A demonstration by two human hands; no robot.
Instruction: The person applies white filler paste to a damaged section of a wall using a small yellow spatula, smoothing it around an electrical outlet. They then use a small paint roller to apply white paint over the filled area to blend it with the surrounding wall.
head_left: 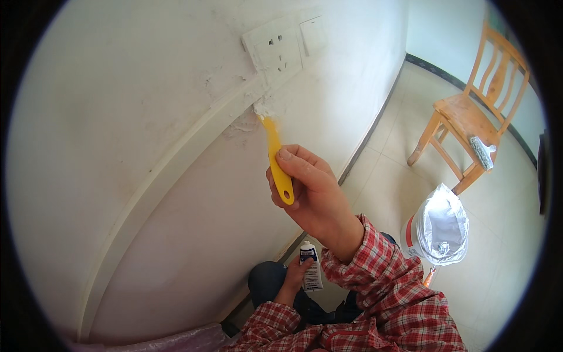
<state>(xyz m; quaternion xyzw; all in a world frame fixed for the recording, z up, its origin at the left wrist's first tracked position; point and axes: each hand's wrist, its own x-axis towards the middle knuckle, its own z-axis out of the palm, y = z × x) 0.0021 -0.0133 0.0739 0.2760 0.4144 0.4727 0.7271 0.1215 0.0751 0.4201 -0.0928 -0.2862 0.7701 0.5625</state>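
Right fingers pinch a smooth yellow scraper; left fingers clasp a flat-ended tube.

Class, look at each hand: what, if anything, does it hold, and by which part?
The right hand holds a yellow scraper by its handle, near the holed end. The left hand holds a white tube around its middle.

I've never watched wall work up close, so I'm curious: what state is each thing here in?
Yellow scraper: gripped in the right hand, white paste at its tip
Tube: held in the left hand; capped or open unclear
Wall socket: nothing plugged in
Wall switch: on or off unclear
Bucket: open, with silvery liner
Wooden chair: upright, pale tool on its seat
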